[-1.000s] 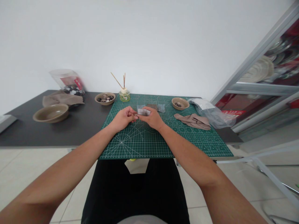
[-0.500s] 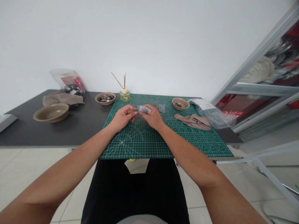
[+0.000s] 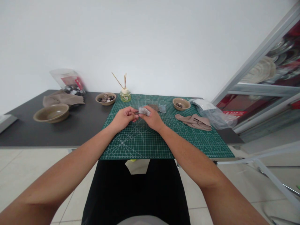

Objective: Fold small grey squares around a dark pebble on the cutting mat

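Over the green cutting mat [image 3: 134, 145], my right hand [image 3: 154, 118] is closed around a small pale grey-white piece [image 3: 144, 111], which looks like a folded packet or strip; its exact kind is not clear. My left hand [image 3: 125, 118] is closed in a pinch at the piece's left edge. What its fingertips hold is too small to make out. The two hands nearly touch. Behind the right hand lie a flat brownish piece [image 3: 153, 107] and a clear bluish plastic piece [image 3: 162, 108], both partly hidden.
A bowl of stones [image 3: 106, 99] and a reed diffuser [image 3: 125, 95] stand at the back left. Farther left are a larger bowl [image 3: 51, 114], a brown cloth [image 3: 62, 98] and a plastic jar [image 3: 67, 81]. Rightward sit a small bowl [image 3: 181, 104], another cloth [image 3: 194, 122] and a plastic bag [image 3: 211, 114].
The pale piece has tilted and shifted slightly left between my hands. My left fingertips have come closer to it. More of the brownish piece behind now shows.
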Motion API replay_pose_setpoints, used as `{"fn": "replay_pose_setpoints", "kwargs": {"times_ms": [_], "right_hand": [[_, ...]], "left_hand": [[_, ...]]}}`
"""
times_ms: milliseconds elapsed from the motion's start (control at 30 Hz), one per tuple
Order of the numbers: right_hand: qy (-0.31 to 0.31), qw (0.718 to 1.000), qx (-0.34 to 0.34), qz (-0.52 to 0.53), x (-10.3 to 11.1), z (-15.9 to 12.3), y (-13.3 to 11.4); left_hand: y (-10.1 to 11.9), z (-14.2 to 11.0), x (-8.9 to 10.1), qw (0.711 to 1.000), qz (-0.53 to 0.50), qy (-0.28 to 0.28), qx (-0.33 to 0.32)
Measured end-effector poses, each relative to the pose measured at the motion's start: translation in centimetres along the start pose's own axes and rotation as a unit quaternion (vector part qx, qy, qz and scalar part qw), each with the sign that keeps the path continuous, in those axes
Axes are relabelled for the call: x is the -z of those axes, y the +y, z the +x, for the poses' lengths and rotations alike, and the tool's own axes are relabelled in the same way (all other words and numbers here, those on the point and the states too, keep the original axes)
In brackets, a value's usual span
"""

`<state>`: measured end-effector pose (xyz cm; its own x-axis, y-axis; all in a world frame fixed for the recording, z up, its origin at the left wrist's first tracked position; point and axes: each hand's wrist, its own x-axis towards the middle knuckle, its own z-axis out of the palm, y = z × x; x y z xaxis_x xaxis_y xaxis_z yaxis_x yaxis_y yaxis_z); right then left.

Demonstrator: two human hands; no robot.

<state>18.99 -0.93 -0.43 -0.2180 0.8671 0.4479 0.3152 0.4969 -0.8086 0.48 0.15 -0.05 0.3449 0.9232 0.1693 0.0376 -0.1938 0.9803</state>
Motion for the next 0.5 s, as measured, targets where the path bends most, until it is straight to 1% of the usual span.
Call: {"fn": "replay_pose_setpoints", "kwargs": {"times_ms": [200, 367, 500], "right_hand": [[-0.003, 1.000, 0.004, -0.004, 0.04, 0.03, 0.12], [0.006, 1.000, -0.007, 0.000, 0.03, 0.09, 0.07], [-0.009, 1.000, -0.019, 0.017, 0.00, 0.13, 0.30]], "left_hand": [[0.22, -0.01, 0.00, 0.999, 0.025, 0.014, 0.025], [0.50, -0.15, -0.07, 0.998, 0.053, 0.029, 0.021], [0.42, -0.08, -0.05, 0.998, 0.059, 0.024, 0.026]]}}
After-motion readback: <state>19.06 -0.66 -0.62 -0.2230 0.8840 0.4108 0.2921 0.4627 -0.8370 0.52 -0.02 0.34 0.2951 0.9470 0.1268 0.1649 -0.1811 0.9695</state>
